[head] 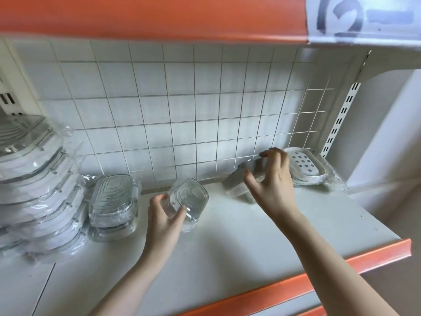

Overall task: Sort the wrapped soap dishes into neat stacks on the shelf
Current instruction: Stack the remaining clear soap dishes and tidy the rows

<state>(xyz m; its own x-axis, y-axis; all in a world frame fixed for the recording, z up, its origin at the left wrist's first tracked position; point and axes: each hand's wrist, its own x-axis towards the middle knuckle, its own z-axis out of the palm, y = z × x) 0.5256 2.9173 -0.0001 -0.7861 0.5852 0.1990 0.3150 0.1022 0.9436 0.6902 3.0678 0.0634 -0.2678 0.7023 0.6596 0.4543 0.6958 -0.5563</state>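
My left hand (165, 216) grips a clear wrapped soap dish (190, 198), tilted, just above the white shelf (227, 242). To its left stands a short stack of two clear wrapped dishes (112, 206). My right hand (272, 179) grips a grey wrapped soap dish (237, 183) near the back wall, tilted and partly hidden by my fingers. Right of that hand lies a white dish with dark holes (306, 167) in its wrapper, resting on the shelf. A tall leaning stack of wrapped clear dishes (34, 190) fills the far left.
A white wire grid panel (182, 110) forms the back wall. An orange upper shelf edge (159, 17) hangs overhead with a paper label (364, 17). The shelf's orange front lip (319, 277) runs diagonally at lower right. A slotted upright (341, 119) stands at the right.
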